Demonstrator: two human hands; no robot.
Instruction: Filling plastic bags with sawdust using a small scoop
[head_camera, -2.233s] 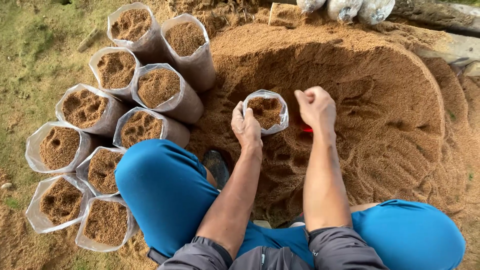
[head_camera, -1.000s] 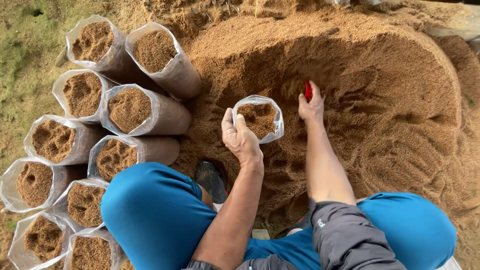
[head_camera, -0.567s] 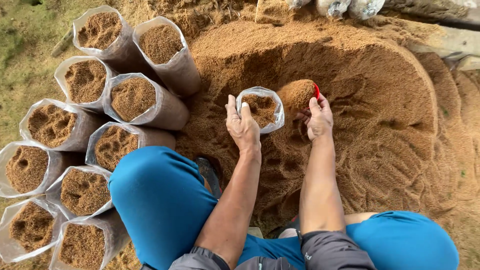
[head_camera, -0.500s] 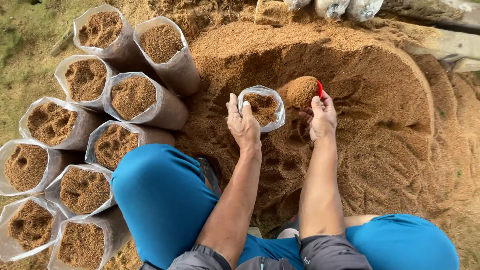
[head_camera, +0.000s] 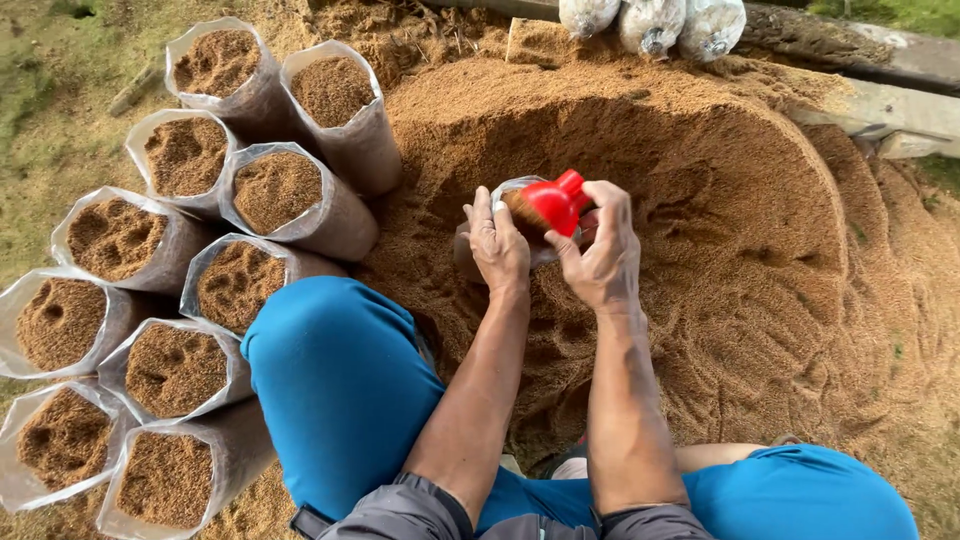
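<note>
Outdoors, on ground with some grass at the left, a big mound of brown sawdust-like material (head_camera: 700, 230) fills the middle and right of the view, and a hollow is dug into its near side. Inside this hollow stands a small clear plastic bag (head_camera: 478, 250), upright and open at the top. The left hand (head_camera: 498, 243) is curled around the near left side of this bag and holds it by the rim. The right hand (head_camera: 603, 252) is closed around a red scoop (head_camera: 552, 203), which is tipped over the mouth of the bag; brown material is visible at the opening just under the scoop. The 2 hands are close together, with the bag between them. To the left of the mound, 9 filled plastic bags (head_camera: 275, 190) of the same kind lie side by side in 2 rows, their open mouths showing the brown filling. At the top edge, 3 closed whitish sacks (head_camera: 650, 22) rest against a wooden plank (head_camera: 880, 100). The person's knees in blue trousers (head_camera: 340, 380) appear at the bottom
</note>
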